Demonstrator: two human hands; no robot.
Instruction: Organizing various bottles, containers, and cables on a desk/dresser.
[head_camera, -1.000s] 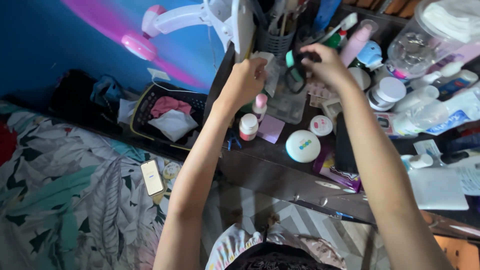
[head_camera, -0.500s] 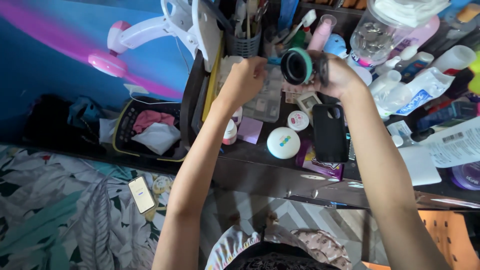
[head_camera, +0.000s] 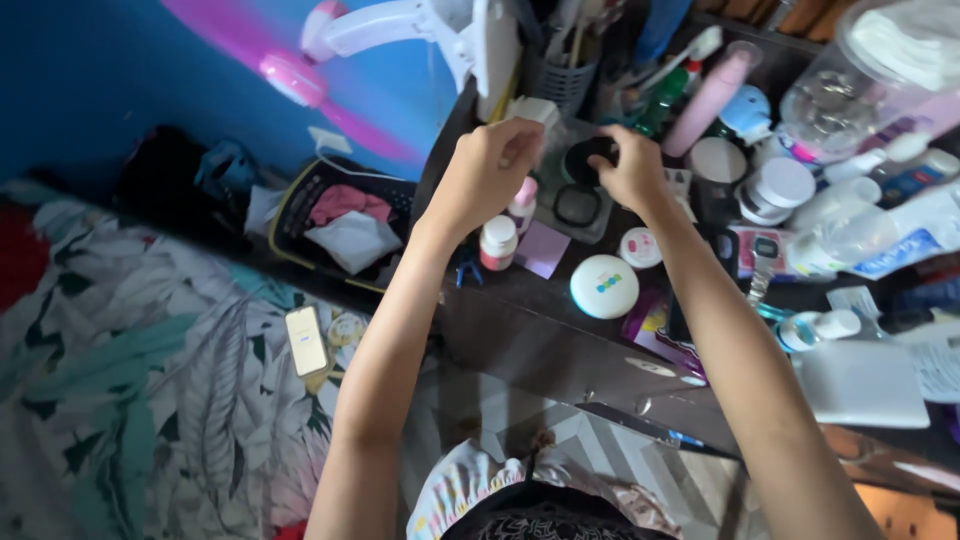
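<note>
Black round compact (head_camera: 590, 152) sits on the cluttered dark desk (head_camera: 520, 330) under the right hand (head_camera: 628, 168), fingers pinching its rim; left hand (head_camera: 487, 170) pinches a small white packet (head_camera: 530, 110) just beside it.

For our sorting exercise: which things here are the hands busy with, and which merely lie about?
In hand:
left hand pinching a small white piece
right hand on a round black item
clear tray beneath

Lying about:
round white case
purple note pad
phone on the bedspread
pink fan
</note>
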